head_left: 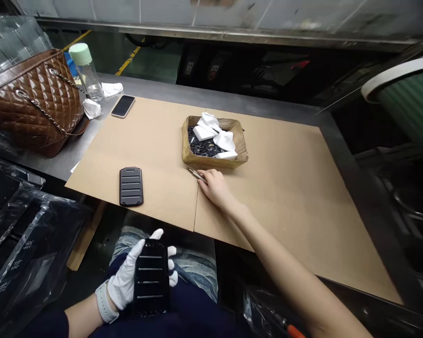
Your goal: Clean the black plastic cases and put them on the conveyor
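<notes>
1. Holding the panel (151, 277) over your lap, your gloved left hand (125, 279) grasps it across its width, the thumb by one long edge and white fingertips wrapped round the other. It sits off the near edge of the cardboard (285, 188), ridged face up.

2. Your bare right hand (213, 183) reaches onto the cardboard, thumb and fingers pinched on a slim metal tool (195, 174). Its pointed end lies just beside the near left corner of the box (241, 141). Whether the tool is off the surface, you cannot tell from this angle.

3. Inside the box are small black parts (200, 148), partly covered by white cloths (211, 126).

4. A second panel (131, 187), ridged like the held one, lies left of your right hand, near the cardboard's front edge. The phone (123, 106) is farther back, at the far left corner.

5. The step in hand looks like handling the tool while the panel is kept ready in the other hand; the two are well apart.

6. Any move with the tool now would call for a firm pinch, a point kept clear of the box wall, and a steady left grip.
</notes>
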Available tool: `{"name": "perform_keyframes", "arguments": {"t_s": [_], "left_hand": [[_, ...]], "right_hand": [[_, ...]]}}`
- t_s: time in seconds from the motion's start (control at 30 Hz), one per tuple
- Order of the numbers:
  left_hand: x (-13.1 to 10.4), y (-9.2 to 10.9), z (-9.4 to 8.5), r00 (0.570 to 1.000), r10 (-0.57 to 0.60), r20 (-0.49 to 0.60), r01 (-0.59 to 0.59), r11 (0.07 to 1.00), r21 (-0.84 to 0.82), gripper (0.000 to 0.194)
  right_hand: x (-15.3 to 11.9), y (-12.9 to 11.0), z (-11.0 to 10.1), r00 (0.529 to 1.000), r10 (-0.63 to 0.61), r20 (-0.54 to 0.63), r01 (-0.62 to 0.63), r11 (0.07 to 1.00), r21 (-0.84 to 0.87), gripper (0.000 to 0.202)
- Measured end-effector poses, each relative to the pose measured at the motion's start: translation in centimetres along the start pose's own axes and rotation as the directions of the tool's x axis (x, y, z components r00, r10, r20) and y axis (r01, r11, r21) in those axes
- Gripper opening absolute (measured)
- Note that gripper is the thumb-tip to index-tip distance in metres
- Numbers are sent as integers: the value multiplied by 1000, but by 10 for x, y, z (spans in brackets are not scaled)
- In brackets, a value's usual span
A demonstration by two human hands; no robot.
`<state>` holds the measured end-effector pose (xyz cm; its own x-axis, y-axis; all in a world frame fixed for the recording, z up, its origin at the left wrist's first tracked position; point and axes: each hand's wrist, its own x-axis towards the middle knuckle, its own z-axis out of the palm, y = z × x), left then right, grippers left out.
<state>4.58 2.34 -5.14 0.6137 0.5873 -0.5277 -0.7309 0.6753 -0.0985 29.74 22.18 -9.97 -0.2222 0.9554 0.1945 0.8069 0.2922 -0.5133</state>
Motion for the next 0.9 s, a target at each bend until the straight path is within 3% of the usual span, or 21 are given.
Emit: {"name": "perform_keyframes", "arguments": {"t_s": [0.07,0.17,0.33,0.47,0.6,0.9], "left_hand": [[3,7,13,999,48,-6,-48,999,23,50],[18,20,39,968,251,23,-252,964,81,56],[42,23,73,827,547,132,-561,782,270,56],[50,11,84,710,687,156,-667,584,463,68],[52,2,86,667,719,196,-693,503,516,72],[52,-4,94,650,718,247,-744,537,397,72]], "right_hand": [[2,0,0,999,2,45,-4,1000,29,22],[-8,-23,-6,996,-17,83,9,995,98,24],[-59,-108,-29,996,-79,-45,89,953,289,41],[-81,-160,-40,984,-94,-152,135,948,288,39],[-80,-173,-39,951,-102,-291,188,940,283,54],[-78,-177,-42,952,-138,-275,216,937,275,52]]}}
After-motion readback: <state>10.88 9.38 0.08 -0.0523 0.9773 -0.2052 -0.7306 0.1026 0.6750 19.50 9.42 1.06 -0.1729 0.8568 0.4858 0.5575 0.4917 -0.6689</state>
